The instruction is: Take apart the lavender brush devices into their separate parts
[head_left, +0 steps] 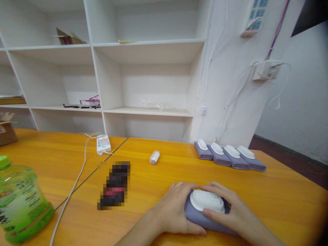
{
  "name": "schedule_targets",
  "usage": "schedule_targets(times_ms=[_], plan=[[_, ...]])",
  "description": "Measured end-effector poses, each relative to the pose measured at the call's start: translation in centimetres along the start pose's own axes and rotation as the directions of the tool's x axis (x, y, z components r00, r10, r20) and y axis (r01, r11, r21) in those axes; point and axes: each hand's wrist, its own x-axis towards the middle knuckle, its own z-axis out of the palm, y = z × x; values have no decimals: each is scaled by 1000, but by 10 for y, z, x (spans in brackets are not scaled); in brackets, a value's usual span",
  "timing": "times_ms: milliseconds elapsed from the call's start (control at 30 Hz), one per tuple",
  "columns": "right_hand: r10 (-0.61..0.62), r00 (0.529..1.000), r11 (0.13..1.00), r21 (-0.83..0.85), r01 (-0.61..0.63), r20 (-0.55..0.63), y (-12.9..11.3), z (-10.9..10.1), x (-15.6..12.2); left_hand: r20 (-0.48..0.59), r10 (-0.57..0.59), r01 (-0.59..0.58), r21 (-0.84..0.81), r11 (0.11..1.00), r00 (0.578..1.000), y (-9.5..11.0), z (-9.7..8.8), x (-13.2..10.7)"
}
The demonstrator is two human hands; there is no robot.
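Hands: Your left hand and right hand both clasped the purple brush block from either side, fingers curled against its body, at the near edge of the tabletop, right of centre.
Brush block: It lay flat, with its white bristle pad facing up between your thumbs.
Grip advice: The hold looked best kept low on the purple sides, clear of the bristles, with equal pressure from both palms so the block would not tip.
Green bottle: A large green bottle stood at the near left corner; its label print was too blurred to read.
Cable: A white cable ran from the near edge back to a white adapter by the seam.
Blurred item: A dark object, pixelated, lay left of centre; nothing could be read on it.
Small roll: A pale little cylinder sat mid-table, unmarked.
Row of four: Four matching purple blocks lined the far right edge, touching side by side.
Shelves: White shelving stood behind, with a power strip on the wall.
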Motion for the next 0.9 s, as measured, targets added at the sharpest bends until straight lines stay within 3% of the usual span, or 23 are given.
schedule_targets(times_ms=[233, 633, 900], plan=[[28, 999, 1000, -11, -28, 45, -10, -2, -7, 10, -8, 8, -25, 1000, 1000, 2, -4, 0], [-32, 991, 989, -139, 50, 127, -26, -7, -10, 43, -36, 37, -29, 999, 998, 6, -8, -1], [-49, 993, 990, -129, 63, 109, -22, -9, -12, 55, -59, 61, -46, 997, 997, 7, -10, -3]])
